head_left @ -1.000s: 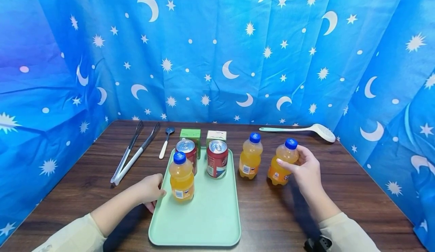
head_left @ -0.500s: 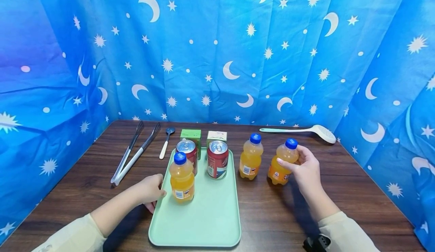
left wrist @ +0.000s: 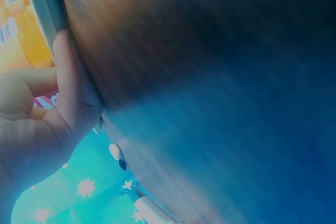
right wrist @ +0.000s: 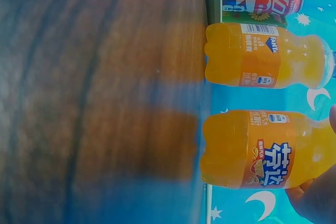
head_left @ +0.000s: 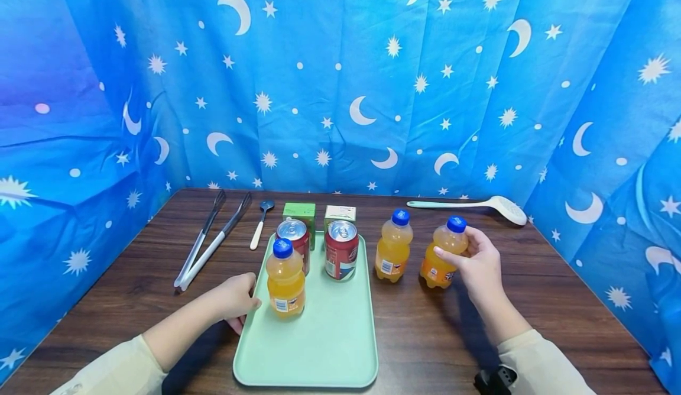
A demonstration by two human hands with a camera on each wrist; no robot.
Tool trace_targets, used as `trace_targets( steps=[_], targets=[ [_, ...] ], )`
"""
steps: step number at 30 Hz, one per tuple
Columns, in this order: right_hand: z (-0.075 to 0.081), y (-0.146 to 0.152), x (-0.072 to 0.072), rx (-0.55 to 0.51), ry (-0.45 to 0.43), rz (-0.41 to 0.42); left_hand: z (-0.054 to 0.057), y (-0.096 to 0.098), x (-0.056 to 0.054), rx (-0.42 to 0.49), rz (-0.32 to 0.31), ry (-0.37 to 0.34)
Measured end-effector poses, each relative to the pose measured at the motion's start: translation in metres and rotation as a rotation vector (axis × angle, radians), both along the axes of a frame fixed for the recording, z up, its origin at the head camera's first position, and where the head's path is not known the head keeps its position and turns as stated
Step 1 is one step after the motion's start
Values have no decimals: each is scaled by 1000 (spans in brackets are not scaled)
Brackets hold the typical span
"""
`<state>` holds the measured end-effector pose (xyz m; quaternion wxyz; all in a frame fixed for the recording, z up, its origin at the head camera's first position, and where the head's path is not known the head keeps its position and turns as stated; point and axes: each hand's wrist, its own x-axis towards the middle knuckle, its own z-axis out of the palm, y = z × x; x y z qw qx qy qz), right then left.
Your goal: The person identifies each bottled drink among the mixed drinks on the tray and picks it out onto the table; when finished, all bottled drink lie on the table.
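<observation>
At the tray's left edge, my left hand grips the light green tray; in the left wrist view the fingers lie against its rim. An orange soda bottle with a blue cap stands on the tray, before two red cola cans. My right hand holds another orange soda bottle between thumb and fingers, right of the tray. That bottle is upright; whether its base touches the table, I cannot tell. A third orange soda bottle stands between it and the tray.
Behind the cans are a green carton and a whitish-topped carton. Metal tongs and a small spoon lie to the left. A white slotted spoon lies at the back right, before a blue curtain.
Both hands keep their hold on the tray and the bottle. The held bottle has barely moved, and the whole head view has shifted very slightly.
</observation>
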<state>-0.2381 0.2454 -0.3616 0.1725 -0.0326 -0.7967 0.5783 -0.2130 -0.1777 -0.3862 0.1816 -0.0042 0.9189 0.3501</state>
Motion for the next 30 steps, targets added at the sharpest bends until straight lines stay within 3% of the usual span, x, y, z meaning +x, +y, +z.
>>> trace_targets(
  steps=[30],
  targets=[
    [-2, 0, -2, -26, -12, -4, 1, 1, 1, 14, 5, 9]
  ],
)
